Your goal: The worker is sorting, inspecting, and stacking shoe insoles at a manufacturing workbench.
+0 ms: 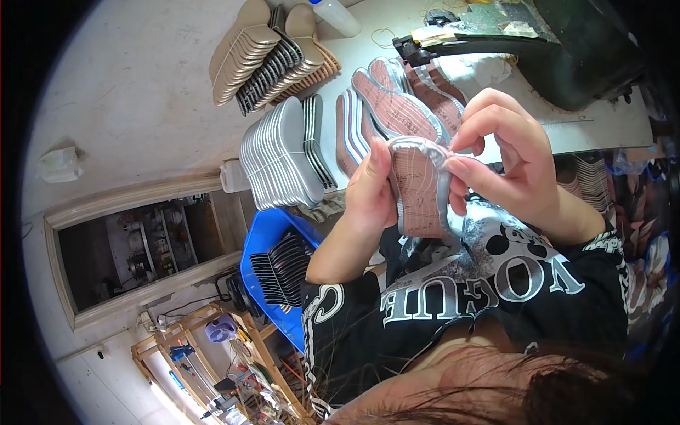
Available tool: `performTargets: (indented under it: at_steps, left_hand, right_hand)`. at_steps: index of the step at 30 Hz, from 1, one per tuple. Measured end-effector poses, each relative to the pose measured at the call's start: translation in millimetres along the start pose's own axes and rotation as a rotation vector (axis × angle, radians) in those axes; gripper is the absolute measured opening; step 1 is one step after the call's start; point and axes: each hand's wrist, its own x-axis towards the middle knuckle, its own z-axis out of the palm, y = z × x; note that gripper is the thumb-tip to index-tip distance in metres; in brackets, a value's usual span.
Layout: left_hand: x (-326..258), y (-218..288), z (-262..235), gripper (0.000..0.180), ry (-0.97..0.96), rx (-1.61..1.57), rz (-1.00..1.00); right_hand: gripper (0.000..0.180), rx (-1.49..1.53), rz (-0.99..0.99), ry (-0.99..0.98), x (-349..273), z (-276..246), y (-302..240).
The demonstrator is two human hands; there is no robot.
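A shoe insole [419, 191] with a pinkish-brown underside and silver-grey edging is held up before my chest. The edging is gathered in small folds around its rounded end. My left hand [373, 185] grips the insole's left side, thumb along the edge. On the other side, my right hand [511, 152] pinches the edging at the upper right corner between thumb and forefinger. Just behind, more pink-brown insoles [399, 113] with silver rims lie on the white table [567, 134]. Whether a thread or scrap sits in the right pinch is too small to tell.
Tied stacks of grey insoles [280, 159] and beige insoles [244, 60] stand at the left. A dark green machine [588, 49] reaches over the table at the far right. A blue bin [258, 248] holds dark insoles. A white bottle [336, 15] stands at the back.
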Motion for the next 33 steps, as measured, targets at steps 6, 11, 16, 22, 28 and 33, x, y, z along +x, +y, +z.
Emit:
performTargets:
  at_steps: [6, 11, 16, 22, 28, 33]
  left_hand:
    - [7, -6, -14, 0.073, -0.266, -0.171, 0.073]
    - [8, -1, -12, 0.07, -0.321, -0.13, 0.091]
    - [11, 14, 6, 0.07, -0.048, 0.355, 0.376]
    - [4, 16, 0, 0.077, 0.096, 1.147, 0.751]
    - [5, 10, 3, 0.076, 0.083, 1.358, 0.954]
    - [8, 13, 8, 0.071, 0.067, 1.428, 1.002]
  right_hand:
    - [0.011, 0.126, 0.089, -0.111, 0, 0, -3]
    - [0.013, 0.151, 0.063, -0.173, -1, 0, -4]
    - [0.017, 0.107, 0.02, 0.033, -1, 4, -3]
    - [0.015, 0.317, 0.156, -0.11, -3, 6, -3]
    - [0.013, 0.813, 0.451, -0.06, -8, 12, -6]
    - [0.016, 0.842, 0.509, -0.081, -13, 6, -3]
